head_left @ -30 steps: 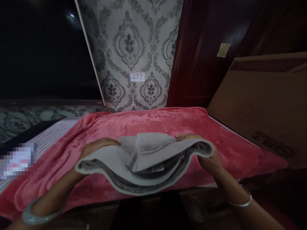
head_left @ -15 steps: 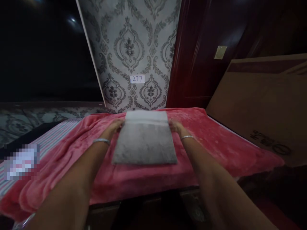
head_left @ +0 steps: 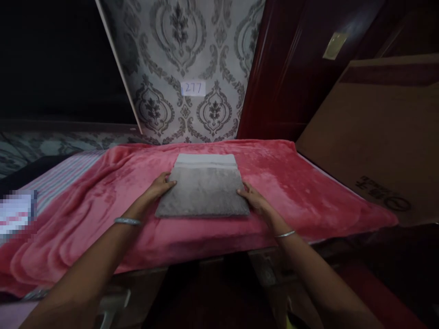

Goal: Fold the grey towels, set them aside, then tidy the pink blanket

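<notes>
A folded grey towel (head_left: 202, 192) with a pale band along its far side lies flat on the red plush blanket (head_left: 284, 196). My left hand (head_left: 159, 186) is at the towel's left edge, its thumb resting on top and the other fingers along the side. At the right edge, my right hand (head_left: 253, 195) pinches the towel, thumb above; its lower fingers are partly hidden. Each wrist wears a silvery bangle.
Striped cloth (head_left: 68, 176) shows left of the blanket. A large cardboard box (head_left: 377, 137) stands at the right. Behind are a patterned wall with a "277" label (head_left: 193, 88), a dark screen (head_left: 58, 64) and a dark red door (head_left: 291, 68).
The towel and both hands have come slightly nearer to me on the blanket. My hands now sit further down the towel's sides. The view has tilted downward.
</notes>
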Action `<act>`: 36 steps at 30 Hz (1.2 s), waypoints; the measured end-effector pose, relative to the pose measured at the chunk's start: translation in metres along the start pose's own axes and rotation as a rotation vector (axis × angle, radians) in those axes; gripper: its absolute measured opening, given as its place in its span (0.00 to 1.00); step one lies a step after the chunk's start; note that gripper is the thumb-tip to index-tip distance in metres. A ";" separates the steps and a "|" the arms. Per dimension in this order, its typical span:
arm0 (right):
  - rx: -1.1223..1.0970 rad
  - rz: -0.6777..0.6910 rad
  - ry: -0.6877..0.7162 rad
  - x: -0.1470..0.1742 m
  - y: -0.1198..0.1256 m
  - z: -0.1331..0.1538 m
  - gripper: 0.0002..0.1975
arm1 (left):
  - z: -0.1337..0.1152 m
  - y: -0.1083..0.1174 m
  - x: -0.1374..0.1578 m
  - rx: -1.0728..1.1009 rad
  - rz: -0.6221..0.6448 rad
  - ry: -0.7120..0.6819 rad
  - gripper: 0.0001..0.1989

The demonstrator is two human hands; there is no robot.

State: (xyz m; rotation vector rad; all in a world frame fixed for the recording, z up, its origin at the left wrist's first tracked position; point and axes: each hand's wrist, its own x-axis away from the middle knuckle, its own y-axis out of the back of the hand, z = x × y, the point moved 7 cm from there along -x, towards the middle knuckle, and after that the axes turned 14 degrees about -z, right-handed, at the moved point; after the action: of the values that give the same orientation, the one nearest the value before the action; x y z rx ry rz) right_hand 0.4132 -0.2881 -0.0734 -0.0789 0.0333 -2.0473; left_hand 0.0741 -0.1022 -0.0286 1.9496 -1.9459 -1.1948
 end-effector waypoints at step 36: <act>0.023 -0.107 0.055 0.086 0.009 -0.009 0.60 | -0.126 -0.032 0.130 -0.285 0.264 -0.853 0.14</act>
State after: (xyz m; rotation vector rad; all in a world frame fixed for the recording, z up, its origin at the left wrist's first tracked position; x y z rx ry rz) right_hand 0.3816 -0.3686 -0.0798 -0.0100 0.0408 -2.1558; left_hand 0.1552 -0.2667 -0.0180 1.0583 -2.0750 -2.2947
